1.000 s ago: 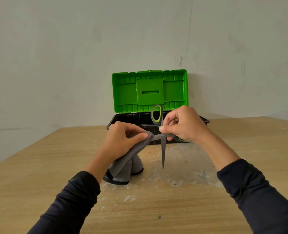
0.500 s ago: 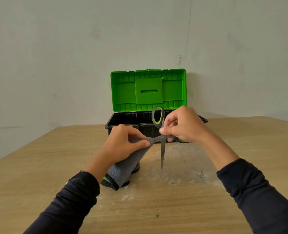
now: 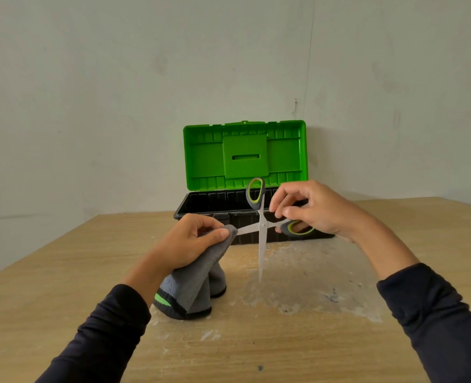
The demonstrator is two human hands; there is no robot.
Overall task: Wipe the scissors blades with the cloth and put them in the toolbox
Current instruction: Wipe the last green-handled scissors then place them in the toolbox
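Nearest the viewer, two dark sleeves reach over a worn wooden table marked with pale smears. The left hand grips a folded grey cloth, pinching its upper fold around the tip of one blade, while the lower edge of the cloth, trimmed black with a green patch, hangs down to the table or just above it; contact cannot be told. The right hand holds the scissors spread wide in the air above the table, its fingers curled about the lower grey-and-green handle loop; the second blade points straight down, bare, and the other loop stands upward. Behind both hands, the toolbox sits open at the far side of the table, its green lid raised against the wall and its black tray showing no visible contents. The wiping step appears to be in hand, with one blade under the cloth. The next move probably calls for cleaning the downward blade, closing the scissors, then laying them in the tray.
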